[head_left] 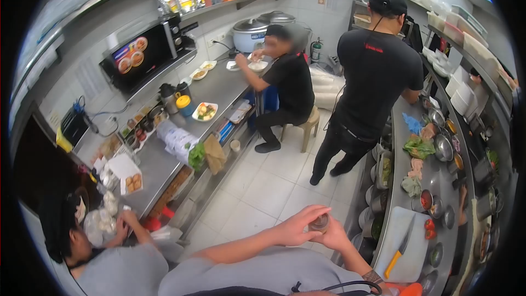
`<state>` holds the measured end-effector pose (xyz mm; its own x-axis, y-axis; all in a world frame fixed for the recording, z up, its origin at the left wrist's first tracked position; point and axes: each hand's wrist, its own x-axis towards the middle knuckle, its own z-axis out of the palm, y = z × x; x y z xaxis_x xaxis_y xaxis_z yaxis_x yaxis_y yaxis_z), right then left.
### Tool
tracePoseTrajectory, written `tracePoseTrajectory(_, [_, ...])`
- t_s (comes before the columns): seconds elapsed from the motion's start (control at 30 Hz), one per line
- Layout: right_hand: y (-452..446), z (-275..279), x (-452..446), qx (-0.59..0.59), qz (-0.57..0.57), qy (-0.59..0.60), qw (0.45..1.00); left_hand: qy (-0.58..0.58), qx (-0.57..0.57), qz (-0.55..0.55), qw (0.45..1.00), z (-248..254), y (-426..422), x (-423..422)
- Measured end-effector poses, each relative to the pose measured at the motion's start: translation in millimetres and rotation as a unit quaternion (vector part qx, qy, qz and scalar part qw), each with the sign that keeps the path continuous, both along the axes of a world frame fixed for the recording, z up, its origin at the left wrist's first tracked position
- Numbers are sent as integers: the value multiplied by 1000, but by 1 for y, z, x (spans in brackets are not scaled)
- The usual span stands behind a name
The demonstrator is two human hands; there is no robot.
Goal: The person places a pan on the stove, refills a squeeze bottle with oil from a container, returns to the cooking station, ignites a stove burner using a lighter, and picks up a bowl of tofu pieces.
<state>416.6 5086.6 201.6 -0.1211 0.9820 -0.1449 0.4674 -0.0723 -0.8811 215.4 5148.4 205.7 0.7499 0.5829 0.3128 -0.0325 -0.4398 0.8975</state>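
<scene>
Grey shirt (241, 277) right up close, arms stretched out, both hands on a small see-through container (319, 222) held over the aisle. Left grip (296, 228) is curled round one side, right grip (335, 235) wraps the other, so both are closed on it.

Left to right then: co-worker (109, 268) in a dark cap, hands by some plastic bags (101, 225), parked tight against the left bench (227, 90). That one's busy right up to the edge: box of round brown stuff (126, 172), plastic-wrapped roll (178, 140), yellow-lidded container (184, 104), plate of food (205, 112). Seated person (290, 77) on a stool (303, 129) at the far part.

Elbow room is basically the white tile floor (268, 181) up the middle, pinched further along by the stool and a standing person (375, 71) in black. Right bench (437, 178) runs near the right forearm, with a cutting board (383, 235), yellow-handled knife (400, 249) lying on it, metal bowls (443, 147) further up.
</scene>
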Motion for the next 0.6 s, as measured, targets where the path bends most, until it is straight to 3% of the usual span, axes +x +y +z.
tracePoseTrajectory(0.07, [31, 6, 18, 15, -17, -32, 999, 62, 28, -41, 997, 11, 44, 18])
tracePoseTrajectory(0.23, [102, -2, 58, -10, -93, 15, 995, 54, 53, -95, 993, 17, 137, 68])
tracePoseTrajectory(0.33, [147, -19, 88, 46, -97, 21, 994, 37, 78, -73, 994, 1, 189, 103])
tracePoseTrajectory(0.4, [184, -58, 117, 62, -89, 7, 994, 41, 96, 3, 995, -13, 219, 131])
tracePoseTrajectory(0.43, [201, -51, 125, 69, -96, 59, 991, 62, 95, 22, 993, -28, 238, 145])
tracePoseTrajectory(0.5, [239, -75, 150, 79, -106, 56, 990, 67, 81, 50, 993, -18, 268, 171])
tracePoseTrajectory(0.53, [256, -45, 162, 61, -86, 74, 992, 65, 121, 65, 988, -16, 285, 184])
tracePoseTrajectory(0.57, [276, -41, 173, 65, -87, 46, 993, 69, 56, 74, 993, -11, 298, 196])
tracePoseTrajectory(0.6, [296, -42, 185, 74, -74, 14, 994, 81, 103, 105, 986, -2, 313, 207])
